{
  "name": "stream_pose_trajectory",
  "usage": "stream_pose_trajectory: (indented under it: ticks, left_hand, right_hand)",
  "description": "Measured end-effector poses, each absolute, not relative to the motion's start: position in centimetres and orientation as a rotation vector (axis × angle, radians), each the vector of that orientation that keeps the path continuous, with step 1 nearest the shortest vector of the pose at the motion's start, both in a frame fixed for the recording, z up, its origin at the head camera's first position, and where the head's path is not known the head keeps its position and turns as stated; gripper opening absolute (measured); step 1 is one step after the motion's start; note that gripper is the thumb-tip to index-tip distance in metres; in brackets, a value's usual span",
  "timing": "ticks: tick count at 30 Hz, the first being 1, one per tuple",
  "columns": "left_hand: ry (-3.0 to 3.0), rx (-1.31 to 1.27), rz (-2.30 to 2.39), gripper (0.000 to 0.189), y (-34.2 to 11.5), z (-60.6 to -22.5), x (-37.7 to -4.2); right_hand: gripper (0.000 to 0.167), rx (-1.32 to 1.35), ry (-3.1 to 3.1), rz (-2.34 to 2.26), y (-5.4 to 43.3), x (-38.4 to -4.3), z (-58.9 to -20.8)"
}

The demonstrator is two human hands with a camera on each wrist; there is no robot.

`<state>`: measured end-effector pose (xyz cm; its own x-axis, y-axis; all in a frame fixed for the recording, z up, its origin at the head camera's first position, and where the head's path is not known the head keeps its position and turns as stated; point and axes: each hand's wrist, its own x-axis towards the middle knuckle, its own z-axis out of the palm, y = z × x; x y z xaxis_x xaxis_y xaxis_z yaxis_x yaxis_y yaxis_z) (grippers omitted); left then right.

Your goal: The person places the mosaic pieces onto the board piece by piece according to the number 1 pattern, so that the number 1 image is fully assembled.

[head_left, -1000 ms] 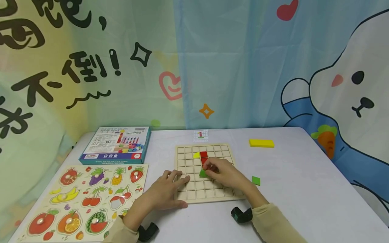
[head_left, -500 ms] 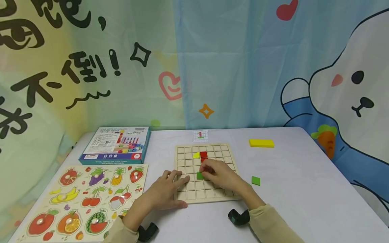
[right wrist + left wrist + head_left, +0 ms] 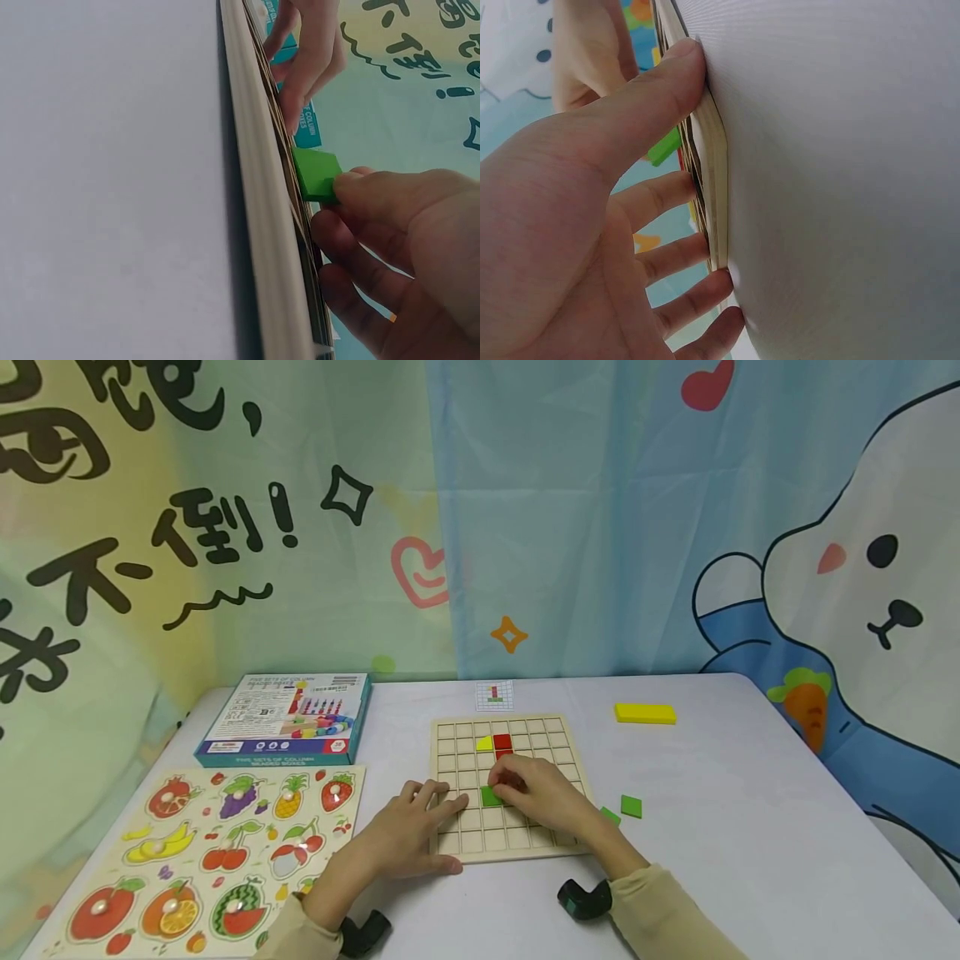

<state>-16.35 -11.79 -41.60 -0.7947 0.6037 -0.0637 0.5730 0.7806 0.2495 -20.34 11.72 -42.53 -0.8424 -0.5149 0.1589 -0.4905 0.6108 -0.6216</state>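
Between thumb and fingers my right hand (image 3: pixel 546 797) pinches a green square tile (image 3: pixel 317 175) just over the wooden grid board (image 3: pixel 468 842). In the head view that tile overlaps a cell left of the board's middle, below the red tiles (image 3: pixel 502 742). The red ones sit in the grid beside a yellow tile (image 3: pixel 484 743); my fingers partly hide the lower red. My left hand (image 3: pixel 408 831) rests on the board's left edge with fingers spread, and its thumb (image 3: pixel 682 67) lies along the near edge. Two more green tiles lie right of the board, one a loose green tile (image 3: pixel 632 807).
A small pattern card (image 3: pixel 494 695) lies behind the board. At the back right is a yellow bar (image 3: pixel 646 714). On the left are a blue-edged box (image 3: pixel 288 718) and a fruit picture board (image 3: pixel 247 827). A printed curtain (image 3: pixel 570 527) hangs behind the table.
My right hand has shifted slightly left over the board with the green tile. A second green tile beyond my right wrist has come into sight. The left hand stays put.
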Motion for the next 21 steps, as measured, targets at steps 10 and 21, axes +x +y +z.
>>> stream_pose_trajectory:
  ticks: [10,21]
  left_hand:
    - [2.828,0.95,0.328,0.08,-11.83,-41.67,-16.39]
    - [2.831,0.95,0.326,0.079,-11.8,-41.58,-16.35]
  right_hand:
    - [0.006,-0.839,2.857,-0.971,11.56,-20.29,-42.51]
    - [0.008,-0.89,2.895,-0.87,11.64,-20.45,-42.82]
